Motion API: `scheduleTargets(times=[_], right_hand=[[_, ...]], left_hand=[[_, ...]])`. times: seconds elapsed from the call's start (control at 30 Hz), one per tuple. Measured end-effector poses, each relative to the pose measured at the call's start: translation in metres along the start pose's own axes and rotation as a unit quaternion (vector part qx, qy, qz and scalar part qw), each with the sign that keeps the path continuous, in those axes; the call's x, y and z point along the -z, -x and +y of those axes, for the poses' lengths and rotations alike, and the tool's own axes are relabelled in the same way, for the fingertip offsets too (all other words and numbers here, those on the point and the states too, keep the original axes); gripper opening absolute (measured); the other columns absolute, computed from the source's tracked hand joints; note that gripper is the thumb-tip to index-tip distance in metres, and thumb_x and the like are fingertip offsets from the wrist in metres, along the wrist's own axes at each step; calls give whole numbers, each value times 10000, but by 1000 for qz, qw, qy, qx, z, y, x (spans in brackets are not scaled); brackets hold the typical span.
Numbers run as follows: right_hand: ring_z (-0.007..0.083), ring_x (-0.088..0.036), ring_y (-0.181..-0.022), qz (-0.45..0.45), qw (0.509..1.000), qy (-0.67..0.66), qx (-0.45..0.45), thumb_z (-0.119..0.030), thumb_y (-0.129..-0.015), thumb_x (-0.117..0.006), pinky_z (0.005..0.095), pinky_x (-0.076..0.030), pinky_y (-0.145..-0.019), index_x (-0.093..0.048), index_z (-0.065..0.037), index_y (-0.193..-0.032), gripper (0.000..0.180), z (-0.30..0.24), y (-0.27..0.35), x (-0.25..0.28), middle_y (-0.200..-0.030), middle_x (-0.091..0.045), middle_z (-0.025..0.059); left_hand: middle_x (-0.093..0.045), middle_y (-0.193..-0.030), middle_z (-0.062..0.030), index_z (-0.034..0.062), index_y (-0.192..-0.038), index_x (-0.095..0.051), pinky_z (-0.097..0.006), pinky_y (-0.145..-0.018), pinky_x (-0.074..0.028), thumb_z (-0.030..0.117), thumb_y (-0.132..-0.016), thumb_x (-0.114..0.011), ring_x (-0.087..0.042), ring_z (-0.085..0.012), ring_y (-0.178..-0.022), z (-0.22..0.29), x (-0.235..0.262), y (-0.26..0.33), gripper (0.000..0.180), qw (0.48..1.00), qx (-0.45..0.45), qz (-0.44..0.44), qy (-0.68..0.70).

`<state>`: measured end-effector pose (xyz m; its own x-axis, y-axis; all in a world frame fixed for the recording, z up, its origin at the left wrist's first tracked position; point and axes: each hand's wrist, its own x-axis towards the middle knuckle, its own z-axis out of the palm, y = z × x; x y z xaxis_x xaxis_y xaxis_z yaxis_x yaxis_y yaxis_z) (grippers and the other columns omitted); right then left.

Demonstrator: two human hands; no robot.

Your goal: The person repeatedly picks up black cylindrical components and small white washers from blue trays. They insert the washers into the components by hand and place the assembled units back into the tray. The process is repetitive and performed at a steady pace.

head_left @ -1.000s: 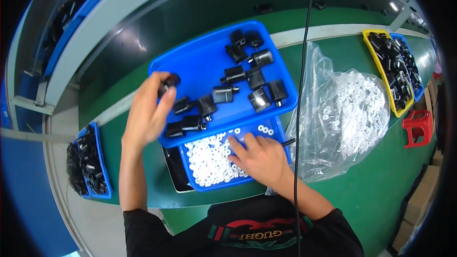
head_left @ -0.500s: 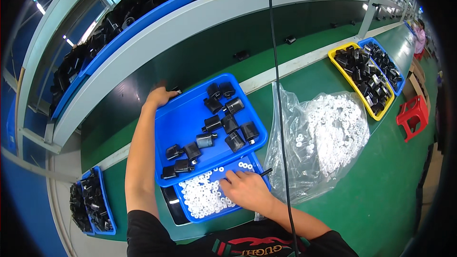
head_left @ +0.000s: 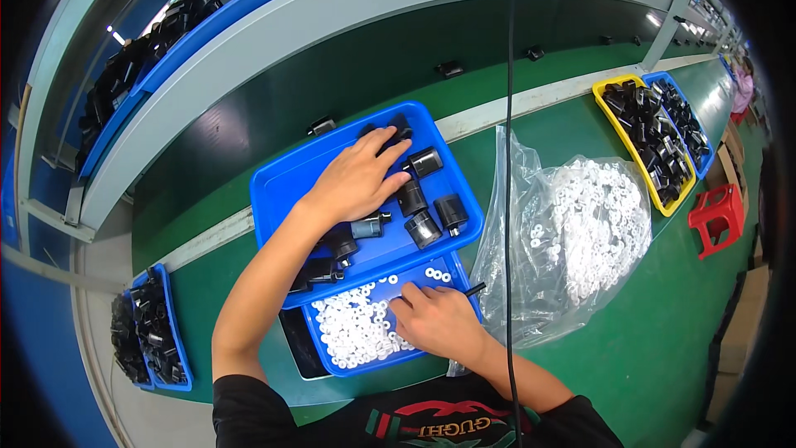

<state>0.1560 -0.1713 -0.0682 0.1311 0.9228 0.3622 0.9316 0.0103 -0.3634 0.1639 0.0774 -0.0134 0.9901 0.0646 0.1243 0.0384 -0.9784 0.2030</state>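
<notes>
My left hand reaches across the large blue tray and lies flat, fingers spread, on the black cylindrical parts. Its fingertips touch a black part at the tray's far edge. My right hand rests knuckles up in the small blue tray of white plastic rings. Its fingers curl down into the rings, so the fingertips are hidden.
A clear bag of white rings lies right of the trays. Further right stand a yellow tray and a blue tray of black parts, and a red stool. A black cable hangs in front. Another blue tray sits lower left.
My left hand has moved from the large tray's far left corner rightward onto the black parts. My right hand has stayed in the white rings. The camera view has shifted.
</notes>
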Motion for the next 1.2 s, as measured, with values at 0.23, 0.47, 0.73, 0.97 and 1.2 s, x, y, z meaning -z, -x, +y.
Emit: scheduleTargets(times=[0.23, 0.47, 0.73, 0.97, 1.2], right_hand=[[175, -612, -588, -5, 1000, -8, 7, -145, -663, -699, 320, -499, -506, -561, -94, -763, 178, 0, -2, 1, -783, -499, 43], [192, -607, -548, -1, 1000, -22, 15, -124, -656, -689, 324, -501, -508, -601, -82, -806, 179, 0, -2, 0, -787, -514, 51], [203, -609, -533, -6, 1000, -22, 7, -85, -652, -697, 329, -499, -493, -624, -80, -829, 192, -2, -6, 1, -784, -539, 53], [195, -608, -544, 22, 999, -37, 3, -87, -668, -693, 326, -492, -499, -625, -81, -823, 170, -3, -7, 3, -762, -544, 49], [188, -586, -522, 54, 979, -197, 4, -71, -675, -762, 308, -464, -475, -649, -78, -881, 235, -15, -16, 33, -749, -614, 29]], left_hand=[[-517, -1367, -182, 26, -1312, -562, -417, -1102, -394, 79, -786, -652, -472, -348, -1293, -19, 29, 44, 536, 998, 41, -31, 46], [-465, -1442, -171, 21, -1224, -632, -405, -1104, -401, 43, -757, -730, -457, -352, -1323, -27, 36, 69, 479, 996, 64, -68, 17], [-530, -1328, -165, 12, -1124, -649, -400, -1032, -473, 73, -808, -741, -548, -340, -1220, -8, 49, 89, 336, 991, 108, 8, 79], [-562, -1189, -112, 1, -1183, -613, -376, -941, -513, 78, -777, -810, -586, -228, -1111, 34, 67, 139, 458, 861, 151, 53, 483], [-500, -957, -23, 52, -1005, -598, -262, -744, -436, 423, -519, -929, -520, -136, -896, 68, 9, 192, 695, 697, 72, 101, 707]])
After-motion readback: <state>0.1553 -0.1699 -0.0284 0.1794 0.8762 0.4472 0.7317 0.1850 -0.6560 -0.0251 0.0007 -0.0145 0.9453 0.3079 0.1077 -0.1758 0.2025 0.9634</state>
